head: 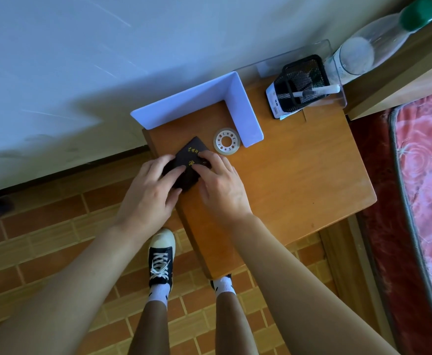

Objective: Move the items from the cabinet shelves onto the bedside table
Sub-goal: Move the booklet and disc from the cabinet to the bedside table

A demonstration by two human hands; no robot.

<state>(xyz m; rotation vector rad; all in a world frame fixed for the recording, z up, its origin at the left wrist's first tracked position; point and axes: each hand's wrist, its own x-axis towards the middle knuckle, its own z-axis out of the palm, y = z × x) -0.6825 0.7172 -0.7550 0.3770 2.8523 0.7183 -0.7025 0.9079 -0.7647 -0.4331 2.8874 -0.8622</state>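
Head view. A small dark booklet (188, 162) with gold lettering lies flat on the wooden table (299, 180), near its left front corner and just beside a white tape roll (226, 141). Both hands are on it. The left hand (148, 188) rests its fingers (170, 172) on the booklet's left edge. The right hand (222, 185) lays its fingers (206, 160) across the cover from the right. All of them are only lightly bent and pressing down; none is seen wrapped round the booklet.

A white L-shaped divider (238, 108) stands behind the tape roll. Further back, a black mesh holder (303, 83) sits in a clear tray (338, 98), with a plastic bottle (371, 47) beside it.

Assessment: the booklet appears to be at the placing stage. It sits close to the table's edge. To finish well, slide it slightly inward, square it without nudging the tape roll, then lift both hands straight up.
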